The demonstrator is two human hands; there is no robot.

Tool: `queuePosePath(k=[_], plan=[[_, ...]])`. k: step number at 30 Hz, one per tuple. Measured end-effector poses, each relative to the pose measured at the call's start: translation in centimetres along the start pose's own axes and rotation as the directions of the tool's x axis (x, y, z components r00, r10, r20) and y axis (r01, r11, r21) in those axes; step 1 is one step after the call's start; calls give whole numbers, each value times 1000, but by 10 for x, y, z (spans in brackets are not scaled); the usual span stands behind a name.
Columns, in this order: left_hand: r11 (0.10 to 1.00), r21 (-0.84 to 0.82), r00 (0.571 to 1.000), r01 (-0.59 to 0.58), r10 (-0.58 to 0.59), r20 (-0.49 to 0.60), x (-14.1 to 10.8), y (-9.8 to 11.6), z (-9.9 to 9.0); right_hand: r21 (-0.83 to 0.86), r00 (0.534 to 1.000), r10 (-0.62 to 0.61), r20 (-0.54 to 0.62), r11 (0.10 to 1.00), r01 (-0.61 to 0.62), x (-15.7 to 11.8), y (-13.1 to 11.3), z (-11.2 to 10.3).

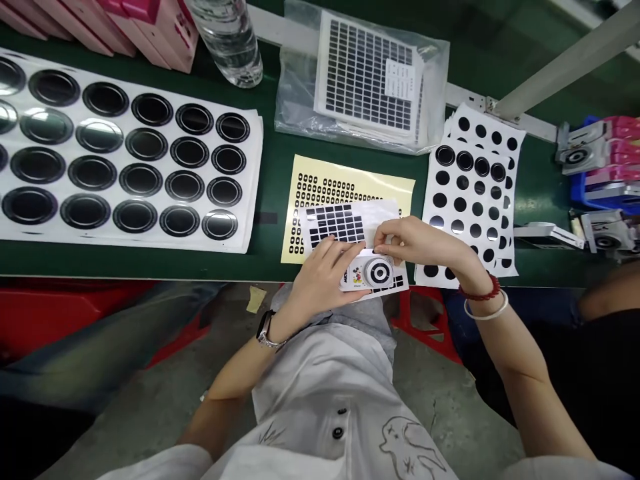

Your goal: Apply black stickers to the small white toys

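A small white toy camera with a round lens and a cartoon mouse print lies near the bench's front edge. My left hand is wrapped over its left side and holds it. At its top right edge my right hand is closed in a pinch; a tiny dark piece shows by the fingertips, too small to name. Beneath the camera is a white sheet of black rectangular stickers, partly covered by my hands. Under that lies a yellowish sheet of small black stickers.
Large round black stickers fill a sheet on the left. Sheets of round stickers lie right, near more cameras in a blue bin. A bagged sticker stack, a clear bottle and pink boxes stand behind. People sit both sides.
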State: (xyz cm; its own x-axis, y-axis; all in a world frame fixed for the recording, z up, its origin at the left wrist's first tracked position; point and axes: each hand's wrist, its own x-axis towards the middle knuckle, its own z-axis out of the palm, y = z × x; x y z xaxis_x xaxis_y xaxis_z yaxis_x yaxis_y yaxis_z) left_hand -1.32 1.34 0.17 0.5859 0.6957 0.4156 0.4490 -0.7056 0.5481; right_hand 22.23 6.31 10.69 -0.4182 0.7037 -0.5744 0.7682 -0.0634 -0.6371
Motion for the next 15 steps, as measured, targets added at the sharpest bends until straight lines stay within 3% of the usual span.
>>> queuePosePath(k=[4,10,12,15], plan=[[1000,3,1000,-12,12,22,-1,-1,-2,107,991,65,115,991,-78,11,4,-7],[1000,-2,999,-1,1,49,2,-2,-6,218,994,-56,94,975,34,10,20,-11],[1000,15,998,-2,1,57,3,-2,-7,288,997,-56,46,957,41,0,29,-17],[999,40,999,-23,21,42,4,-3,-5,303,993,-16,-121,952,52,-14,37,-22]])
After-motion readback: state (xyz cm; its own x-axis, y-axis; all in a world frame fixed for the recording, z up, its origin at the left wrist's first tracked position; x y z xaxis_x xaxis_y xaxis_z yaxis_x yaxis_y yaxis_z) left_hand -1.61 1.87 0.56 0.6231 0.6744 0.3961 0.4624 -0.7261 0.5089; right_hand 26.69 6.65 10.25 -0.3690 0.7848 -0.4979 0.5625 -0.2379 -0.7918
